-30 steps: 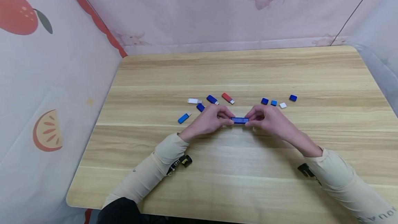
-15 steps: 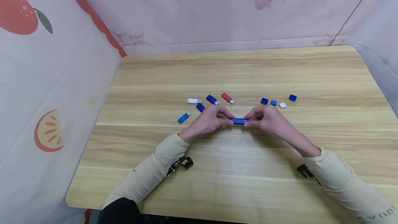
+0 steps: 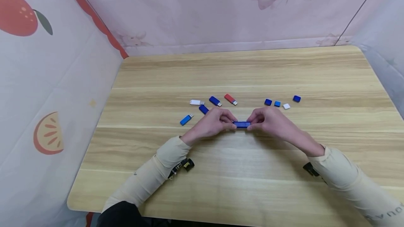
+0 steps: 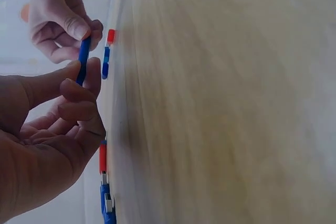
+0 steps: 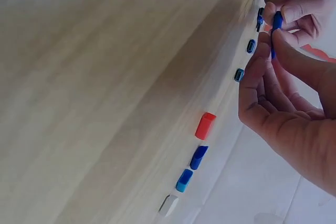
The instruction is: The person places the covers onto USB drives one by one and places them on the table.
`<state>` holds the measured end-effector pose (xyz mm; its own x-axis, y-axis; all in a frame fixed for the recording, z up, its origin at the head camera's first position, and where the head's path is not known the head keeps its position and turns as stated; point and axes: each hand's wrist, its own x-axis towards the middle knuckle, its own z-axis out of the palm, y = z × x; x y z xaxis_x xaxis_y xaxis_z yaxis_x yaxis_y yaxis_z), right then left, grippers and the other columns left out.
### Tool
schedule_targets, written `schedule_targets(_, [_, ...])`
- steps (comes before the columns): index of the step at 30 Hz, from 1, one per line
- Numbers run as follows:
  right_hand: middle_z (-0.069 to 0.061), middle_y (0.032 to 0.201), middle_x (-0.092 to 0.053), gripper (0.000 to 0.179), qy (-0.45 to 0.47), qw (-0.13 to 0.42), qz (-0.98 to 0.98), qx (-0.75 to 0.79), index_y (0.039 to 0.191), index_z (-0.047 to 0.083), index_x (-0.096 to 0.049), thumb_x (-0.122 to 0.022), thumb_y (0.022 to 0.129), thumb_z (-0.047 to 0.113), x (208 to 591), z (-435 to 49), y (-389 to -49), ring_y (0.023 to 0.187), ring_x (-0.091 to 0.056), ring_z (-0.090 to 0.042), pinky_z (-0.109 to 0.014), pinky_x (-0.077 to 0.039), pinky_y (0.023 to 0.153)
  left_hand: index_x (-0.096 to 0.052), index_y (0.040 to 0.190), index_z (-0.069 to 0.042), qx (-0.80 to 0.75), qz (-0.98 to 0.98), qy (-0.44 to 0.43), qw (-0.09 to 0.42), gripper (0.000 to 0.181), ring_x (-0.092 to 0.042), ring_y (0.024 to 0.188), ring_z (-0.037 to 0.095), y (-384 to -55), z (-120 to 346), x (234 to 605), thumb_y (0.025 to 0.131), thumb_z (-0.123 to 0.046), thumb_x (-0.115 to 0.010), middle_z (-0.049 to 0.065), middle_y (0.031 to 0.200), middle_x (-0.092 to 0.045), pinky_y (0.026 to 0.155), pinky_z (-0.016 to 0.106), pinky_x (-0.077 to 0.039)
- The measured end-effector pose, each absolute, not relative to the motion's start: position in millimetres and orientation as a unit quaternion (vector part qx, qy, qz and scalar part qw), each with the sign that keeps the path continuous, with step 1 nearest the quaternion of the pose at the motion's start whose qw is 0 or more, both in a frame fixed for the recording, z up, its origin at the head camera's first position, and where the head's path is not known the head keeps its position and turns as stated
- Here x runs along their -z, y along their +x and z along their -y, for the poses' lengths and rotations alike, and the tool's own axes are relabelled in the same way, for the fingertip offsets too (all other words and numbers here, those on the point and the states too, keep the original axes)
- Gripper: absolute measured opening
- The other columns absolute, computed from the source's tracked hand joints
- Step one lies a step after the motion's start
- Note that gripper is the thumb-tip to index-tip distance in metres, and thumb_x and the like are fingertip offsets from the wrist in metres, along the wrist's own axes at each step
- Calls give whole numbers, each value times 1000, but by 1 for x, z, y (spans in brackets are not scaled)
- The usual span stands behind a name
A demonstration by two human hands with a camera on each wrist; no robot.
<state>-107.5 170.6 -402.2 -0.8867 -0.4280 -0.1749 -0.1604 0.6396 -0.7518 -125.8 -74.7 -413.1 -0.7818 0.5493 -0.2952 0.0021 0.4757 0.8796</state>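
Note:
Between both hands is a blue USB flash drive (image 3: 241,124), held level above the wooden table with its plug end out of sight. My left hand (image 3: 214,122) pinches its left end between thumb and fingers. The right hand (image 3: 270,121) pinches the opposite end the same way. In the left wrist view the drive (image 4: 83,59) appears as a thin blue bar between the two sets of fingertips. From the right wrist, the drive (image 5: 275,27) shows edge-on, and I cannot tell where its body meets any cap.
Left of centre lie uncapped drives: white (image 3: 195,102), red (image 3: 230,98), light blue (image 3: 186,119) and two dark blue (image 3: 215,101). On the right are small caps: dark blue (image 3: 268,102), light blue (image 3: 277,103), white (image 3: 286,106). A red cap (image 5: 205,126) shows from the right wrist.
Both hands, still pinching the blue flash drive, have drifted slightly toward the person. Drives and caps on the table lie as before.

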Motion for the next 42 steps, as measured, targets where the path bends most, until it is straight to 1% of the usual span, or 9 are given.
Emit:
schedule_targets(3, [-5,89,-80,11,-166,183,-890,383,99,5,-78,-83,91,10,401,-169,-108,82,-72,-14,-20,-53,74,-75,113,-5,-475,-817,174,279,17,-71,85,11,-125,76,412,96,-11,-77,9,99,-81,70,19,-49])
schedule_targets(7, [-7,90,-80,11,-164,199,-885,386,100,3,-77,-82,92,9,400,-167,-107,83,-73,-16,-19,-53,73,-75,111,-8,-457,-828,177,273,17,-69,83,8,-124,76,410,95,-14,-80,6,97,-81,71,20,-49])
schedule_targets(14, [-8,91,-81,13,-174,210,-886,375,101,3,-76,-81,93,12,398,-164,-106,83,-72,-15,-22,-52,72,-73,108,-9,-437,-837,187,270,16,-69,83,7,-124,77,412,95,-16,-80,3,95,-81,72,20,-49])
schedule_targets(21, [-5,91,-80,13,-183,215,-894,349,102,5,-75,-80,94,13,401,-163,-107,81,-69,-13,-26,-53,75,-73,108,-8,-419,-844,198,269,15,-67,80,7,-123,77,411,96,-16,-79,4,93,-80,75,19,-49])
schedule_targets(27, [-4,88,-77,11,-190,218,-893,345,101,6,-74,-80,94,12,403,-161,-107,79,-65,-13,-25,-51,73,-73,105,-8,-398,-853,194,275,14,-65,80,9,-123,75,409,95,-14,-80,5,92,-77,74,19,-49])
schedule_targets(32, [-4,88,-76,10,-192,216,-894,342,98,6,-74,-81,93,12,403,-160,-106,78,-64,-13,-24,-51,72,-73,103,-7,-380,-859,199,279,13,-64,79,9,-123,72,408,95,-12,-80,5,91,-75,72,19,-49])
schedule_targets(42, [-4,86,-75,10,-193,221,-896,333,99,5,-74,-80,93,11,406,-157,-104,76,-61,-13,-25,-49,70,-74,100,-7,-349,-875,214,259,9,-60,74,8,-119,66,409,94,-11,-79,3,89,-74,65,18,-46])
